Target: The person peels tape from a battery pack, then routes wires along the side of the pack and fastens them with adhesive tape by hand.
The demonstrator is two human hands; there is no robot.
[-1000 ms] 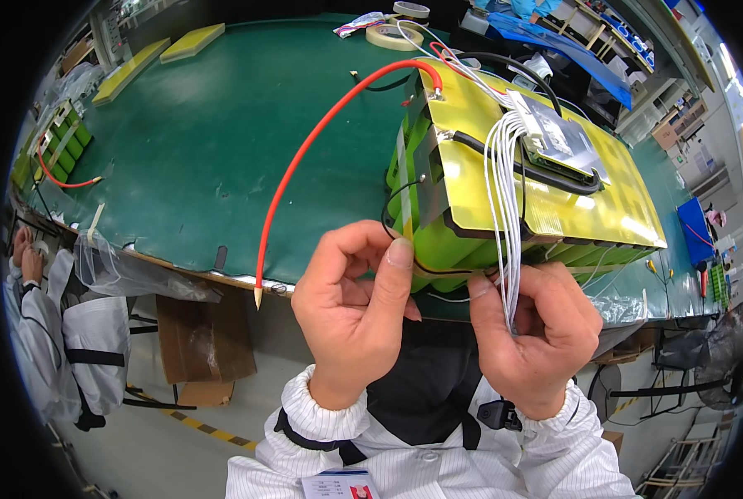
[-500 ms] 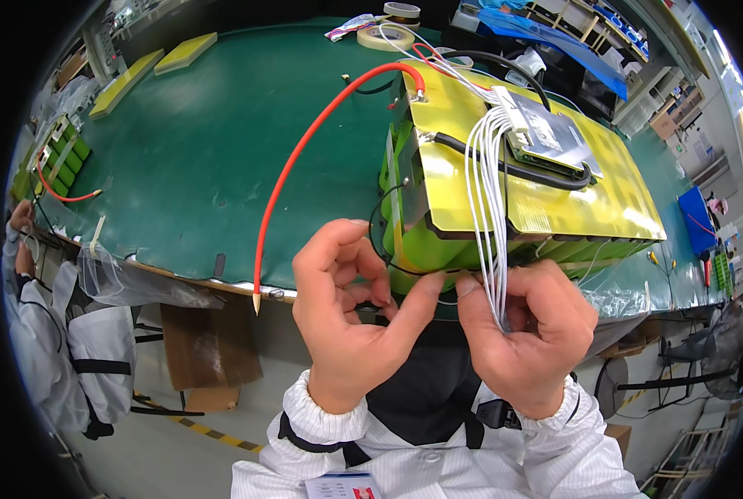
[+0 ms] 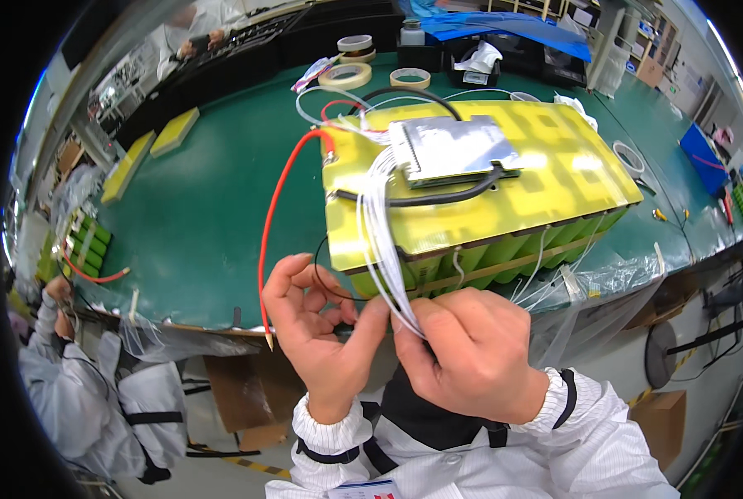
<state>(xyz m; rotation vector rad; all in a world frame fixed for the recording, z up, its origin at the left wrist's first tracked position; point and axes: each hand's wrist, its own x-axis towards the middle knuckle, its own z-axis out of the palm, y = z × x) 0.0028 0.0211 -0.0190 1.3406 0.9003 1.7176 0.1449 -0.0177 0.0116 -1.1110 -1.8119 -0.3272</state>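
A large battery pack [image 3: 554, 187] with yellow top sheets and green cells stands before me. A flat silver-topped circuit board [image 3: 450, 145] lies on it, with a thick black cable [image 3: 421, 200] alongside. My right hand [image 3: 471, 353] is closed around the lower end of a bundle of white wires [image 3: 381, 224] hanging over the pack's near edge. Close beside it, my left hand [image 3: 325, 333] has curled fingers, its thumb near the right fingertips. A thin black wire [image 3: 318, 268] loops past the left fingers; what they pinch is hidden. A red cable [image 3: 273, 224] hangs left of the pack.
Tape rolls [image 3: 345, 76] and a black bin [image 3: 475, 75] stand at the back of the green table [image 3: 213, 208]. Yellow blocks [image 3: 174, 131] and a smaller green pack [image 3: 88, 245] lie left. Another person [image 3: 72, 391] works at far left. Clear film [image 3: 571, 328] hangs from the front edge.
The view has shifted, and the pack now appears farther left with more of its near side showing. My right hand has turned so its back faces up, still gripping the white wires.
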